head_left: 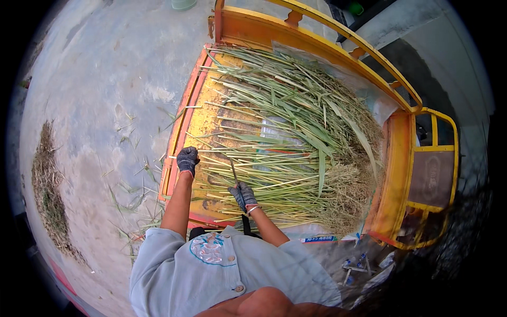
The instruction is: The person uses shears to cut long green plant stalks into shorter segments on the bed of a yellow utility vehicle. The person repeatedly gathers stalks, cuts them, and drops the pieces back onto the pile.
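Observation:
My left hand, in a dark grey knit glove, is closed at the cut ends of the stalks, with a pale stalk end sticking out beside it. My right hand, gloved alike, grips a knife whose narrow dark blade points away from me over the stalks. Long green and yellow stalks lie across the cart bed, bare ends to the left. Their bushy seed heads are heaped at the right.
Yellow rails border the bed's far side, and a yellow frame stands at the right. Plastic sheeting shows under the stalks. Leaf scraps litter the concrete floor; a dry plant heap lies far left.

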Demonstrator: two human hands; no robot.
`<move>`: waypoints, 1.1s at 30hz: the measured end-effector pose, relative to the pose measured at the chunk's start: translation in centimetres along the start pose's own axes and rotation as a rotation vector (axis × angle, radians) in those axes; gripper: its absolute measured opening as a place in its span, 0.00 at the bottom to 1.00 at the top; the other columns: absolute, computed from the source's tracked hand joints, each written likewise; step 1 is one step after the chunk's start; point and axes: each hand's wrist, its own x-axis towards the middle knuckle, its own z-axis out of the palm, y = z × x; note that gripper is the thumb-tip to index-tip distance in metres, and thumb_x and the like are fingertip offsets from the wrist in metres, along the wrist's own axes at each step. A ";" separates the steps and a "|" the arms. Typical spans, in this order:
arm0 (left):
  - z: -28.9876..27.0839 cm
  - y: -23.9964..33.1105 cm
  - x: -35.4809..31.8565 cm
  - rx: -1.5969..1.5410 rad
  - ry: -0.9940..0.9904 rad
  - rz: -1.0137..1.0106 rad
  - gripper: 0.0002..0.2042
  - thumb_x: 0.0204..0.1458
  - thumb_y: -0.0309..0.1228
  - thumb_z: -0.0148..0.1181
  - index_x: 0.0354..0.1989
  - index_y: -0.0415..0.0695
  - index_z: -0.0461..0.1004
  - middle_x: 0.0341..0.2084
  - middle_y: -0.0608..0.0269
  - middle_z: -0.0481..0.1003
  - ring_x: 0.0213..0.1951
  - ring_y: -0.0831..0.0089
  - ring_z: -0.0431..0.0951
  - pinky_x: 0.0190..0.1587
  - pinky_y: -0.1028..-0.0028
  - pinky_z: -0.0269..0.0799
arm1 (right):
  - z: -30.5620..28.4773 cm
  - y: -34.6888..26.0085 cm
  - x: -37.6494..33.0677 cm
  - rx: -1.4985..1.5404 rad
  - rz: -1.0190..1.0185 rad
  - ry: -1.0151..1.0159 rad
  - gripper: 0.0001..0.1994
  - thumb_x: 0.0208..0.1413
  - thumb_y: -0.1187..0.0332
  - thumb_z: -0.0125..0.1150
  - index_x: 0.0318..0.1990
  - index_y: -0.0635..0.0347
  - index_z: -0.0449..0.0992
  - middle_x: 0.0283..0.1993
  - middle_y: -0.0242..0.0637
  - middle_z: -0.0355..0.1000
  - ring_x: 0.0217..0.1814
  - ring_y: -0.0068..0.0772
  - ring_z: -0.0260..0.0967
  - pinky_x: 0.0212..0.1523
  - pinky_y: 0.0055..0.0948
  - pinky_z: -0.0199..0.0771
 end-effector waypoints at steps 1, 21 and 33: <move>-5.6 -2.7 5.6 0.108 0.308 0.260 0.14 0.41 0.29 0.63 0.37 0.37 0.72 0.27 0.54 0.75 0.28 0.66 0.75 0.32 0.72 0.72 | -0.1 -1.4 -0.3 -0.047 -0.042 -0.060 0.19 0.42 0.50 0.62 0.29 0.58 0.69 0.25 0.42 0.69 0.30 0.44 0.66 0.34 0.36 0.66; 10.6 6.5 10.1 1.514 -0.408 0.578 0.09 0.42 0.33 0.58 0.31 0.44 0.77 0.31 0.52 0.74 0.35 0.56 0.74 0.39 0.62 0.69 | -6.4 -3.1 2.8 -0.064 -0.045 -0.012 0.25 0.43 0.49 0.63 0.37 0.62 0.67 0.30 0.47 0.68 0.33 0.46 0.66 0.37 0.36 0.66; 4.6 4.9 -2.6 1.031 -0.432 0.772 0.10 0.40 0.34 0.62 0.29 0.43 0.77 0.26 0.54 0.74 0.32 0.57 0.74 0.36 0.64 0.69 | -0.3 -6.5 7.8 0.003 0.084 -0.189 0.19 0.47 0.50 0.58 0.27 0.58 0.64 0.19 0.37 0.62 0.22 0.34 0.57 0.29 0.35 0.61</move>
